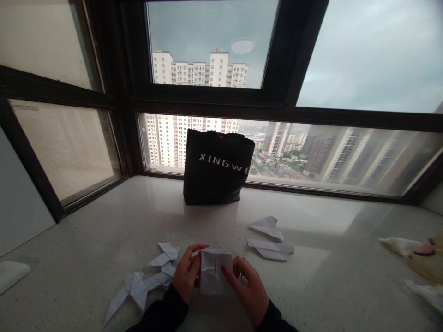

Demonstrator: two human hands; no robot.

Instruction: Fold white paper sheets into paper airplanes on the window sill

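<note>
Between my two hands is a folded piece of white paper (215, 280), roughly square, with creases and layered edges at its top. My left hand (187, 272) grips its left side, thumb in front and fingers behind. On the right side, my right hand (246, 283) pinches the paper, its thumb pressed on the front face. Left of my left hand lie several folded white paper shapes (136, 288), some overlapping. Beyond my right hand rest two folded paper planes, one pointed (268, 227) and one narrow (272, 249).
A black bag (218, 170) with white lettering stands upright by the window. The speckled white countertop (332, 276) runs to the dark window frame (311, 190). At the far right are a yellowish object (427, 260) and white pieces; a white object (12, 274) lies at the left edge.
</note>
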